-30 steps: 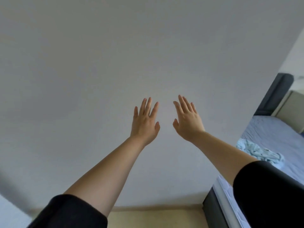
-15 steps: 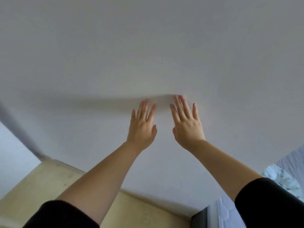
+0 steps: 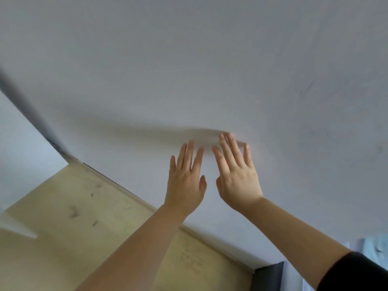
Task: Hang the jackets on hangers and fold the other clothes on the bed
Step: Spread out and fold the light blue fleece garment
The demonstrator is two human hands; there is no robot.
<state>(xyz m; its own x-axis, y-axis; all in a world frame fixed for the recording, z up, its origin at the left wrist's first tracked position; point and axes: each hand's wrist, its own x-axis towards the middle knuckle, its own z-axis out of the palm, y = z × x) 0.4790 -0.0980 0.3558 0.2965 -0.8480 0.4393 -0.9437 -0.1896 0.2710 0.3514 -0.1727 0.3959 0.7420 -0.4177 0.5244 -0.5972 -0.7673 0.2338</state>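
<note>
Head view: the left hand and the right hand are raised side by side, slightly apart. Their fingers are straight and they hold nothing, with their backs to the camera before a plain white wall. A crumpled pale blue garment shows at the lower right edge, up and right of a dark grey bed frame corner. A pale yellow floor fills the lower left.
</note>
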